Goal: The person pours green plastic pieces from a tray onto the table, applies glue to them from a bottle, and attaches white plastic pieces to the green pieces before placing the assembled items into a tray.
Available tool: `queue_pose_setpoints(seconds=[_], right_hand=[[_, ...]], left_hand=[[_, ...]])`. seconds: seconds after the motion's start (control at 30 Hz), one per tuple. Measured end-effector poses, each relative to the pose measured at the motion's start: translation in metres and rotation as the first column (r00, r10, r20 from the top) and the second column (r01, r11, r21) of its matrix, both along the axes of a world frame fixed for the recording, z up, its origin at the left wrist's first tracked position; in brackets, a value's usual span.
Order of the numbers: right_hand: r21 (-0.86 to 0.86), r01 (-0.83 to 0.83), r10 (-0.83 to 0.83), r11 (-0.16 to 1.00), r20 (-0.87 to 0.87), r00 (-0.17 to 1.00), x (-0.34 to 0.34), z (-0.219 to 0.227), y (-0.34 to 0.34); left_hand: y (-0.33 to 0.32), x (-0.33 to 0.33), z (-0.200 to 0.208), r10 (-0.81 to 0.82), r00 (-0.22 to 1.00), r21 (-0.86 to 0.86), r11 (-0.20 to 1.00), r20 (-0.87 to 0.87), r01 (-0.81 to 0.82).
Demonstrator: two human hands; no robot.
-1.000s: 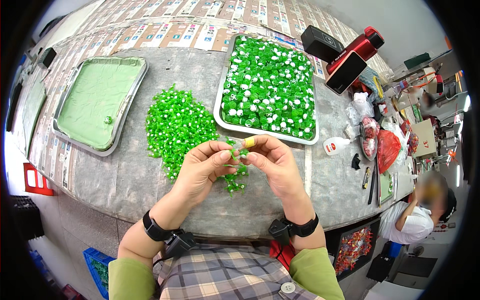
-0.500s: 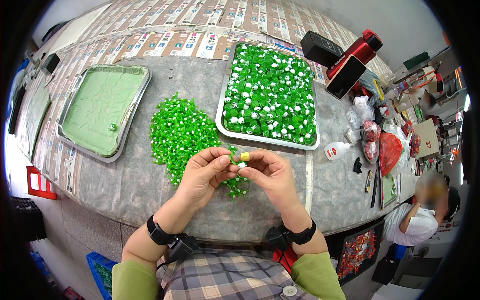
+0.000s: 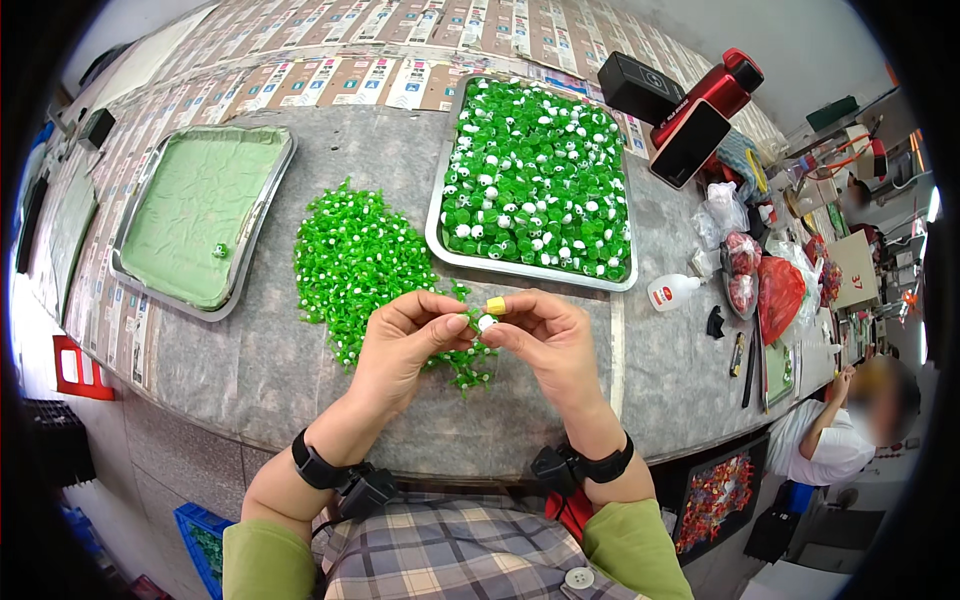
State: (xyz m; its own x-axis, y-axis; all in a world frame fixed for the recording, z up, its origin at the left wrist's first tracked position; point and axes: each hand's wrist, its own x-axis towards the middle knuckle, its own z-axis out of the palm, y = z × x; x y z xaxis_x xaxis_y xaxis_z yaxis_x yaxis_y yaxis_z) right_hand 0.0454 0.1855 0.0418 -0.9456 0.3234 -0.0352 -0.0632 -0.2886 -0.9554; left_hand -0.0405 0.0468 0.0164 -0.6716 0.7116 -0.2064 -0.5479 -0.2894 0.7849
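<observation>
My left hand [image 3: 402, 345] and my right hand [image 3: 548, 348] meet over the near middle of the table, thumb and fingers pinched. Between their fingertips is a small white ball-shaped piece with a dark spot [image 3: 487, 323], joined by a bit of green plastic. The left fingers pinch the green part, and the right fingers grip the white one. A yellow cover [image 3: 495, 305] wraps my right index fingertip. Just beyond my left hand lies a heap of small green pieces with white dots [image 3: 365, 250]. A few loose green pieces [image 3: 468, 376] lie beneath the hands.
A metal tray [image 3: 432, 225] full of green and white pieces stands beyond my right hand. Far left, a green-lined tray [image 3: 190, 225] holds one piece. At right are a white bottle [image 3: 672, 292], a phone [image 3: 690, 143], a red flask [image 3: 708, 98] and bags. A co-worker [image 3: 825, 440] sits at lower right.
Both hands stay together with slight finger movement. The white piece has turned, now showing its dark spot, and the right fingertips sit a little higher. The co-worker's arm has risen.
</observation>
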Motion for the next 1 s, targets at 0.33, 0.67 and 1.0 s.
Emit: queue_pose_setpoints(seconds=[0.33,0.67,1.0], right_hand=[[0.044,-0.043,0.042,0.998,0.023,0.999,0.003,0.001,0.003],[0.164,-0.165,0.166,0.973,0.006,0.986,0.007,0.003,0.011],[-0.117,-0.186,0.193,0.976,0.048,0.98,0.005,-0.001,0.013]], left_hand=[[0.0,0.005,0.004,0.038,0.948,-0.053,0.997,-0.315,-0.057],[-0.003,0.007,0.009,-0.032,0.802,-0.1,0.994,-0.596,-0.035],[-0.002,0.004,0.013,0.007,0.534,-0.068,0.99,-0.846,-0.12]])
